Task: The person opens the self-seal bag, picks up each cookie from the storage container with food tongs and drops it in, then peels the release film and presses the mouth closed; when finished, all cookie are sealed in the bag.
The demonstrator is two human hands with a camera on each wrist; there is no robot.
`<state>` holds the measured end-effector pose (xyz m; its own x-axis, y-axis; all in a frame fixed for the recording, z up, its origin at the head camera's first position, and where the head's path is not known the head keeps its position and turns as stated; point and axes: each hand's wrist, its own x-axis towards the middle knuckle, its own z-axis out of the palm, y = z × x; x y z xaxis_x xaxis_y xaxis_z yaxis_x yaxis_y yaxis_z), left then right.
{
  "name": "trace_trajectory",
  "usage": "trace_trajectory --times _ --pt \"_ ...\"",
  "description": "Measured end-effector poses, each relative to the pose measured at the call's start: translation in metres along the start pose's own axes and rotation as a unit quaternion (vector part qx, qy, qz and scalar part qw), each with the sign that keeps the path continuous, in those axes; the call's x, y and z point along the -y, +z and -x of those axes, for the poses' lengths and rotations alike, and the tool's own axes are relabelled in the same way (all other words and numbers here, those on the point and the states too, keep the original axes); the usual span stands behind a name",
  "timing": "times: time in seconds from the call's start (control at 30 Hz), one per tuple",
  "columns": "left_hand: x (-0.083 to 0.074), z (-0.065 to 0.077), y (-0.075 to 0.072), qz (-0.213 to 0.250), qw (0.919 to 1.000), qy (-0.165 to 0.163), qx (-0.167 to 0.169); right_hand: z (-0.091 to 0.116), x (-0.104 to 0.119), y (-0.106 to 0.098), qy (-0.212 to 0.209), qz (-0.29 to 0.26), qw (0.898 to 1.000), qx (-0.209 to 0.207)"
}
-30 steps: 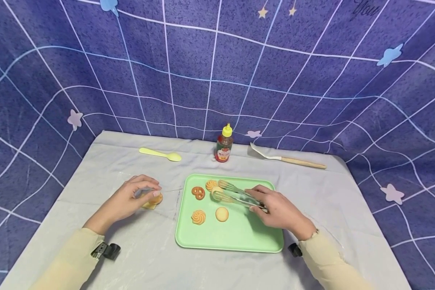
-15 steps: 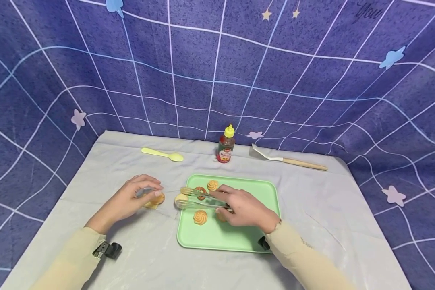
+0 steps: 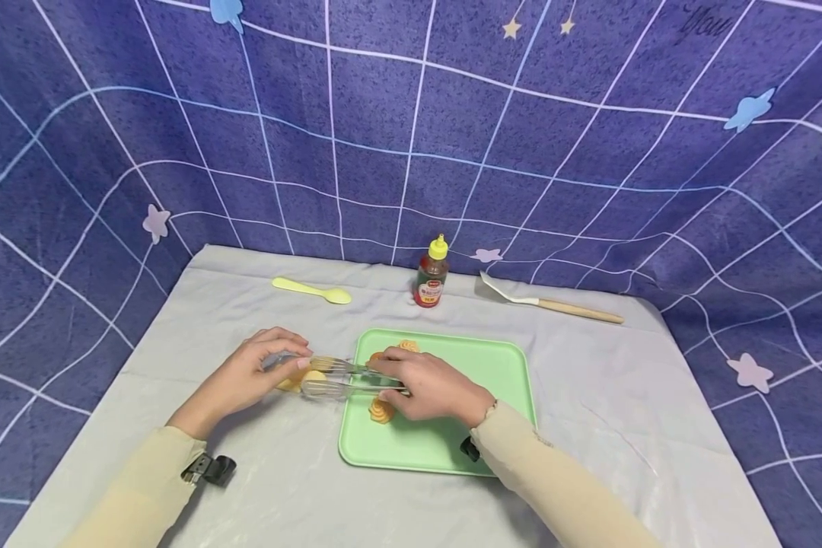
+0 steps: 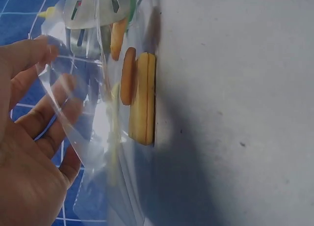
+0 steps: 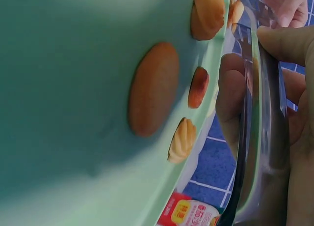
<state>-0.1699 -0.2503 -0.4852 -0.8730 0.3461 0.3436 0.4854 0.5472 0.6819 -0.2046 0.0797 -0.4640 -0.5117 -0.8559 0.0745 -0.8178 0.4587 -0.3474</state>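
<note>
My left hand (image 3: 246, 373) pinches the rim of a clear plastic bag (image 4: 91, 132) between thumb and forefinger, its other fingers spread behind the film. Inside the bag lie a square yellow biscuit (image 4: 142, 98) and a browner cookie (image 4: 128, 76). My right hand (image 3: 438, 388) grips metal tongs (image 3: 323, 389), whose slotted heads reach to the bag's mouth. A round pale cookie (image 3: 313, 377) sits between the tong heads. On the green tray (image 3: 418, 449), under my right hand, are a round biscuit (image 5: 154, 88), a pretzel cookie (image 5: 198, 87) and two swirl cookies (image 5: 208, 14).
A red sauce bottle (image 3: 430, 283) with a yellow nozzle stands behind the tray. A yellow spoon (image 3: 313, 290) lies at the back left, and a wooden-handled spatula (image 3: 548, 303) at the back right. A blue patterned cloth (image 3: 411, 129) hangs behind the table.
My right hand has moved left across the tray, carrying the round pale cookie in the tongs from the tray to the bag's mouth. The left hand keeps its hold in about the same place.
</note>
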Motion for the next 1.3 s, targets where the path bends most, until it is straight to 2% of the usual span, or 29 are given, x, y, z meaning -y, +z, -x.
trace_trajectory --times 0.17,0.5,0.9,1.3 --pt "0.000 -0.002 0.001 -0.003 0.9999 -0.012 0.003 -0.009 0.000 0.002 -0.017 -0.008 1.000 0.007" --pt "0.000 -0.003 0.002 -0.004 1.0000 -0.003 0.001 -0.023 0.004 0.002 -0.030 -0.026 0.999 0.016" --pt "-0.001 -0.001 -0.001 0.001 0.9999 -0.008 0.007 -0.040 0.009 0.004 -0.040 -0.002 0.999 0.031" --pt "-0.002 0.000 -0.003 0.007 0.9993 -0.030 0.020 -0.055 0.014 0.003 -0.066 0.004 0.997 0.049"
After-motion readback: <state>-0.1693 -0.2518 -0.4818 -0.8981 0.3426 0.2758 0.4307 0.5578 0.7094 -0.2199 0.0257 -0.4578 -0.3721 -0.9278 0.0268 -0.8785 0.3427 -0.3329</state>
